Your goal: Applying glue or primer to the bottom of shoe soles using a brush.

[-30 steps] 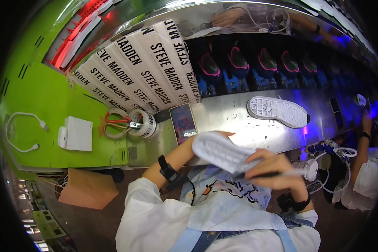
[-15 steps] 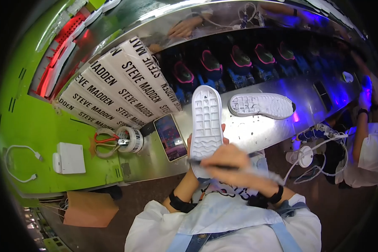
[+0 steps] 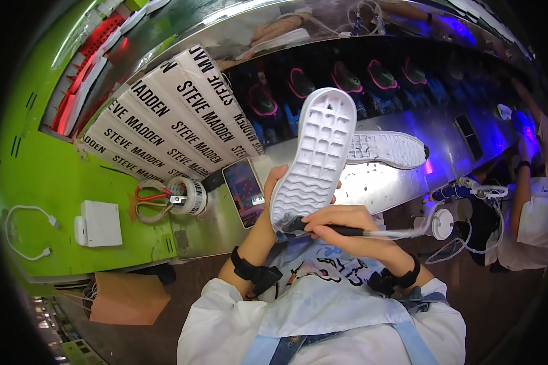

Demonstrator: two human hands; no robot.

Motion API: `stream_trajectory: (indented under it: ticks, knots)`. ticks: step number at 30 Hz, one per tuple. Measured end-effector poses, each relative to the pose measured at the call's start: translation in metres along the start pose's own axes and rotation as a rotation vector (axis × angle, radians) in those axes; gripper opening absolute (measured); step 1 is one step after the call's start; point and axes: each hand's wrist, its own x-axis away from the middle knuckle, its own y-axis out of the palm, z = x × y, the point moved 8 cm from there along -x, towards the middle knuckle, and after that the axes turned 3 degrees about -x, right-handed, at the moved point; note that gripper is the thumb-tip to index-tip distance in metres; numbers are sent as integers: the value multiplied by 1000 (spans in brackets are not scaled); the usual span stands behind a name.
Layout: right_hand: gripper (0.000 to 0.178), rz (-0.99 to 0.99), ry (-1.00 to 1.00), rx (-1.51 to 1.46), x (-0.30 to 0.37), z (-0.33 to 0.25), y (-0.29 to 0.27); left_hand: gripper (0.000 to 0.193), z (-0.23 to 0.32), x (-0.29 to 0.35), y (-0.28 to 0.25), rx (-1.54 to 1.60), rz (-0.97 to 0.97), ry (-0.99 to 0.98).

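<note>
My left hand grips a white shoe sole from behind, its fingers showing at both edges. The sole stands tilted up, its inner face of square cells and wavy ridges turned toward me. Closed round the black handle of a brush, my right hand keeps the dark brush tip at the sole's lower end. A clear, whitish tube seems to run from the handle's rear toward the right. Another white sole lies hollow side up on the metal bench, partly hidden behind the held one.
At left stand a printed white carton, a tape roll, red-handled scissors and a phone. A white box and cable lie on the green table. Dark pink-rimmed shoes line the conveyor. A co-worker's arm is at right.
The held sole has risen and leaned to the right, now overlapping the other sole. My right hand and the brush have moved slightly down and right, and the blur has gone.
</note>
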Motion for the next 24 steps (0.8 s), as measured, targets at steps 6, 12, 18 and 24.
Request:
stream_trajectory:
  ticks: [6, 12, 18, 24]
  knots:
    - [12, -101, -159, 84, 1, -22, -2, 67, -17, -6, 6, -122, 88, -316]
    - [10, -269, -73, 214, 8, -22, 6, 45, -24, 2, -7, -170, 349, -536]
    - [11, -341, -23, 310, 17, -18, -6, 46, 11, 18, 73, -673, 369, -164]
    - [8, -205, -183, 300, 23, -21, -34, 43, -5, 5, 14, -629, 426, -675]
